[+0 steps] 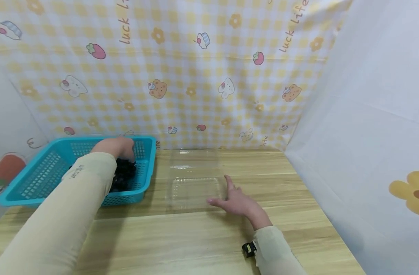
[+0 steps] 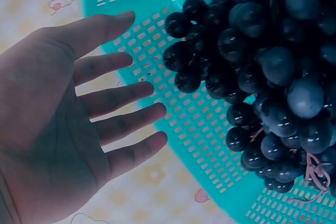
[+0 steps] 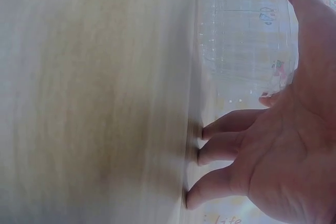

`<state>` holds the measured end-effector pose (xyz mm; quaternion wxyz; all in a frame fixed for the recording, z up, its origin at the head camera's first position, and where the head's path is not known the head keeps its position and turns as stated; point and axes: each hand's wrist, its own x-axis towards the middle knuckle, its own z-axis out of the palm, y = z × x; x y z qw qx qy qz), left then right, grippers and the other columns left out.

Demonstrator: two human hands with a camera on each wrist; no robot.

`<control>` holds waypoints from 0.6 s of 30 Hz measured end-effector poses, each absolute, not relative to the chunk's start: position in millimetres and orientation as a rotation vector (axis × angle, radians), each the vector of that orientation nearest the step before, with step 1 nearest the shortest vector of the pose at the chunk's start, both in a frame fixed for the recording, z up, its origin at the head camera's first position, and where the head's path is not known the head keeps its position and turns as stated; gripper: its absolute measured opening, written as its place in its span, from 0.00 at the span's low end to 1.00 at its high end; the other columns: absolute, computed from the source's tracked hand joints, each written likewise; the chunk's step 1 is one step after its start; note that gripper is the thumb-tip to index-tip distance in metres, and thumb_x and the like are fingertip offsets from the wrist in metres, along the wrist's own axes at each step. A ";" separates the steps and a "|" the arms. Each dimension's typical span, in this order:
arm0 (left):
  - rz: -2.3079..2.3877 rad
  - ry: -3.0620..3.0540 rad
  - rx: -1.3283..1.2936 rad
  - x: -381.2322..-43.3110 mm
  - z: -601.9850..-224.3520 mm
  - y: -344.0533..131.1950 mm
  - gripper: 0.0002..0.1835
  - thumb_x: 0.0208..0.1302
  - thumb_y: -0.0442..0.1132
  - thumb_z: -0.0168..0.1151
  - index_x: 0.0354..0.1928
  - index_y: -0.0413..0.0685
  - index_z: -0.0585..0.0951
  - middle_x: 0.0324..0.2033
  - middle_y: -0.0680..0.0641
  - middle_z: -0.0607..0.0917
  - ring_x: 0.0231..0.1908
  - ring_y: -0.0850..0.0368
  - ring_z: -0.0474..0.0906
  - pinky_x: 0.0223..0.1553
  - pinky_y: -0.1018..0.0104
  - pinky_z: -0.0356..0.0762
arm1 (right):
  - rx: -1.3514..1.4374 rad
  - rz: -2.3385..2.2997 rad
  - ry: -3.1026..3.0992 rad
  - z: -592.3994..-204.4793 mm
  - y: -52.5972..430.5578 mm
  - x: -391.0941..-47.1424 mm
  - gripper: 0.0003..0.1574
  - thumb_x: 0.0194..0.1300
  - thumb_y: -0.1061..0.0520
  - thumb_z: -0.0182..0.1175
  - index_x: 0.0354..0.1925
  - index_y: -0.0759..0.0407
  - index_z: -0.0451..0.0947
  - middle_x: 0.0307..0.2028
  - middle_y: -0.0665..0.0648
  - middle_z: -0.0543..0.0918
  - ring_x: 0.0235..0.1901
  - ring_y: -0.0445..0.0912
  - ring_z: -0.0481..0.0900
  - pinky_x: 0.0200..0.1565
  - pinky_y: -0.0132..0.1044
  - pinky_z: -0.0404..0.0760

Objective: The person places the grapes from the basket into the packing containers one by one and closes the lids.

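Observation:
Dark grapes (image 1: 124,175) lie heaped in bunches in a turquoise plastic basket (image 1: 147,164) at the left. Over the basket's far right part reaches my left hand (image 1: 115,147). In the left wrist view the left hand (image 2: 63,103) has its fingers spread and holds nothing; the fingertips overlap the basket's rim, apart from the grapes (image 2: 278,77). A clear plastic box (image 1: 195,193) sits mid-table, its lid (image 1: 194,158) folded back. At the box's right side is my right hand (image 1: 238,201), thumb at the rim. Its fingertips (image 3: 197,195) rest on the table.
The wooden table (image 1: 154,240) ends at a checked cloth backdrop (image 1: 192,68) behind the basket and box. White sheeting (image 1: 367,126) bounds the right side. A small black device (image 1: 248,249) is at the right wrist.

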<state>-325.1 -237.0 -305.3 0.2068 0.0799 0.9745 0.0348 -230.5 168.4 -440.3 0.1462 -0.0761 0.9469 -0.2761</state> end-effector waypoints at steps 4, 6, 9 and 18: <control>0.098 2.681 0.209 -324.4 -310.8 -239.9 0.34 0.73 0.39 0.63 0.73 0.25 0.67 0.72 0.19 0.68 0.69 0.21 0.68 0.64 0.31 0.76 | -0.196 -0.781 2.757 -439.5 165.7 -230.0 0.84 0.55 0.11 0.62 0.88 0.50 0.34 0.75 0.84 0.64 0.75 0.78 0.64 0.67 0.75 0.73; 0.082 2.659 0.201 -324.3 -313.0 -240.7 0.32 0.74 0.40 0.63 0.72 0.26 0.70 0.70 0.20 0.70 0.68 0.21 0.70 0.63 0.31 0.77 | -0.177 -0.770 2.765 -440.0 164.7 -229.4 0.85 0.54 0.10 0.62 0.88 0.49 0.34 0.75 0.84 0.62 0.74 0.77 0.66 0.66 0.74 0.74; 0.053 2.637 0.197 -323.6 -315.9 -241.4 0.28 0.75 0.40 0.63 0.69 0.27 0.73 0.69 0.21 0.73 0.66 0.22 0.72 0.63 0.32 0.77 | -0.165 -0.761 2.771 -440.8 164.1 -228.2 0.86 0.53 0.09 0.61 0.88 0.49 0.32 0.75 0.84 0.62 0.74 0.78 0.66 0.66 0.75 0.74; 0.021 2.656 0.217 -316.3 -323.1 -245.1 0.26 0.76 0.32 0.55 0.73 0.31 0.72 0.71 0.23 0.72 0.66 0.26 0.73 0.62 0.34 0.78 | -0.198 -0.733 2.772 -442.0 164.1 -227.8 0.82 0.57 0.10 0.58 0.88 0.43 0.29 0.80 0.73 0.60 0.81 0.74 0.54 0.69 0.82 0.62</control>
